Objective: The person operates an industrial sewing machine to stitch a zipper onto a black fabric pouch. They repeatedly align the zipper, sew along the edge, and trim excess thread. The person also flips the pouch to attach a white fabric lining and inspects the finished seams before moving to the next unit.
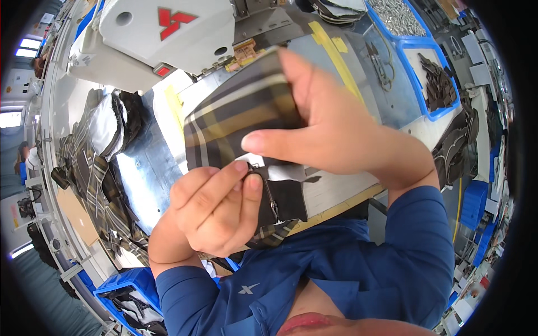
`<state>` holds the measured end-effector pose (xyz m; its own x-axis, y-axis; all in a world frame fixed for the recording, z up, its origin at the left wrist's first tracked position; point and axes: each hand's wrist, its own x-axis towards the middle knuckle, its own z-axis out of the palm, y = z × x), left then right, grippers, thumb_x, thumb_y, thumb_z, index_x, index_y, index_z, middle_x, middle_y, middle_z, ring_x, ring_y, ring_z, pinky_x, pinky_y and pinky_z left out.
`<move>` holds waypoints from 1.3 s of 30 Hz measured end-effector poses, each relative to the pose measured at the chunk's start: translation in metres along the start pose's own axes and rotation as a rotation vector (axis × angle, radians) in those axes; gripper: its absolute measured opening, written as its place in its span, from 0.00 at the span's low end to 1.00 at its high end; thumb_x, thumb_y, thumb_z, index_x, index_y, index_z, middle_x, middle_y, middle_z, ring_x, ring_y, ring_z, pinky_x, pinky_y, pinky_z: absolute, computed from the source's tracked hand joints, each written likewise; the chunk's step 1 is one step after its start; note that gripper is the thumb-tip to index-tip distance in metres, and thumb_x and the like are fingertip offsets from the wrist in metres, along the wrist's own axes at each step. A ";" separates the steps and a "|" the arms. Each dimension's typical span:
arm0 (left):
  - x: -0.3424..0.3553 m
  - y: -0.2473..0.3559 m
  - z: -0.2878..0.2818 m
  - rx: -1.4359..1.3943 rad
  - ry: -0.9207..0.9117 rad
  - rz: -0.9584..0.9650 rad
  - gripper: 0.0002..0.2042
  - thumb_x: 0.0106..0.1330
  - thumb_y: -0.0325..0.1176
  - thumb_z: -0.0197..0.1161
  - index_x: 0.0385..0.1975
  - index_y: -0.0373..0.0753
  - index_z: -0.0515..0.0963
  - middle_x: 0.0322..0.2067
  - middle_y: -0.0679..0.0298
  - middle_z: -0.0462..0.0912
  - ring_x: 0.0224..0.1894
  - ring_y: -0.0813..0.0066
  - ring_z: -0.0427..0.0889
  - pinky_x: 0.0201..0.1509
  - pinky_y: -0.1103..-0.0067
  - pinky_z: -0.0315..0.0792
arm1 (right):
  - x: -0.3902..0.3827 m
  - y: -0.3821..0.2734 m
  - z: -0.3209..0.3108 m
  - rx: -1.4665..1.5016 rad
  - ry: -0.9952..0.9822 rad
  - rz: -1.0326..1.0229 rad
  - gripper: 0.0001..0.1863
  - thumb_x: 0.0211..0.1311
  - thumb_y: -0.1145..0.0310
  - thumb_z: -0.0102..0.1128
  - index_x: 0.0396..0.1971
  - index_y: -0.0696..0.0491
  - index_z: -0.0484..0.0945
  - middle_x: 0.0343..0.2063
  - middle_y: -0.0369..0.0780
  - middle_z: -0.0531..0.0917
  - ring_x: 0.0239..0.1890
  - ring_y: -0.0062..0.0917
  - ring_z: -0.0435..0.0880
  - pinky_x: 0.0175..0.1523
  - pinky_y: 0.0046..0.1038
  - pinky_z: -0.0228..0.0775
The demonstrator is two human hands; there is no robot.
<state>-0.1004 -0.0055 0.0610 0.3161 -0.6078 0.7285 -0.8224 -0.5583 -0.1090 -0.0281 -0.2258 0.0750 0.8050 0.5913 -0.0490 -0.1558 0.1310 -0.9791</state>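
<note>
A plaid fabric piece (224,126) in black, olive and white is held up between my two hands, in front of the sewing machine. My right hand (342,126) grips its right side, thumb on the near face and fingers partly hidden behind it, slightly blurred. At the lower edge, my left hand (216,210) pinches a small dark metal piece, perhaps a buckle or slider, between thumb and fingers. Below it hangs a black fabric part (292,203) with a thin metal piece like a zip pull (273,206). A white patch shows beside the pinch.
The white sewing machine (162,39) stands ahead. Stacked cut pieces (112,126) and plaid cloth (103,196) lie left. Scissors (376,64) rest to the right, near blue trays of metal parts (395,19) and dark pieces (437,84). A blue crate (131,288) is at lower left.
</note>
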 end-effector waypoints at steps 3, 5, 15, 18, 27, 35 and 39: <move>0.004 0.000 -0.012 -0.006 -0.058 -0.083 0.09 0.53 0.13 0.75 0.31 0.32 0.85 0.35 0.61 0.80 0.42 0.59 0.89 0.40 0.70 0.78 | -0.010 -0.028 -0.003 -0.053 -0.033 0.085 0.44 0.61 0.80 0.72 0.76 0.53 0.60 0.49 0.45 0.89 0.48 0.21 0.89 0.52 0.27 0.79; 0.003 -0.002 -0.013 0.001 -0.046 -0.100 0.09 0.54 0.12 0.75 0.32 0.31 0.85 0.35 0.61 0.79 0.42 0.58 0.89 0.40 0.69 0.79 | -0.016 -0.033 -0.007 -0.128 -0.091 0.025 0.45 0.59 0.83 0.70 0.76 0.53 0.60 0.48 0.43 0.90 0.44 0.21 0.89 0.50 0.26 0.80; 0.001 -0.004 -0.019 -0.147 -0.007 -0.058 0.10 0.55 0.15 0.73 0.36 0.31 0.84 0.35 0.62 0.77 0.41 0.59 0.89 0.40 0.71 0.79 | -0.018 -0.026 -0.006 -0.986 -0.008 -0.568 0.18 0.47 0.76 0.79 0.41 0.52 0.88 0.37 0.42 0.87 0.34 0.34 0.85 0.38 0.33 0.76; 0.001 -0.005 -0.019 -0.206 0.003 -0.050 0.11 0.54 0.15 0.72 0.36 0.32 0.85 0.35 0.63 0.77 0.41 0.60 0.89 0.41 0.72 0.79 | -0.015 -0.028 -0.005 -1.147 0.052 -0.843 0.17 0.46 0.74 0.76 0.40 0.51 0.88 0.37 0.40 0.88 0.36 0.32 0.85 0.39 0.33 0.77; -0.004 -0.006 -0.002 -0.254 0.140 0.089 0.08 0.54 0.15 0.73 0.30 0.35 0.84 0.31 0.65 0.77 0.39 0.62 0.89 0.40 0.73 0.80 | -0.002 -0.002 -0.007 -1.128 -0.078 -1.234 0.11 0.42 0.69 0.68 0.28 0.56 0.83 0.31 0.38 0.82 0.38 0.32 0.84 0.41 0.31 0.75; 0.007 -0.009 -0.016 -0.366 0.014 -0.079 0.09 0.53 0.13 0.71 0.33 0.29 0.82 0.31 0.59 0.80 0.40 0.55 0.89 0.40 0.67 0.84 | 0.001 -0.013 -0.009 -0.967 -0.184 -0.971 0.18 0.46 0.72 0.71 0.41 0.56 0.86 0.39 0.40 0.85 0.38 0.37 0.84 0.42 0.35 0.76; 0.001 -0.014 -0.011 -0.353 0.093 -0.087 0.10 0.53 0.14 0.72 0.34 0.27 0.81 0.32 0.57 0.80 0.40 0.53 0.89 0.40 0.66 0.84 | -0.004 -0.025 -0.011 -0.836 -0.290 -0.813 0.22 0.49 0.70 0.74 0.47 0.54 0.87 0.45 0.40 0.87 0.42 0.37 0.86 0.45 0.37 0.76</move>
<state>-0.0938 0.0074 0.0707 0.3606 -0.5035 0.7852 -0.9121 -0.3663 0.1840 -0.0213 -0.2405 0.0972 0.3194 0.7463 0.5839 0.8443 0.0557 -0.5330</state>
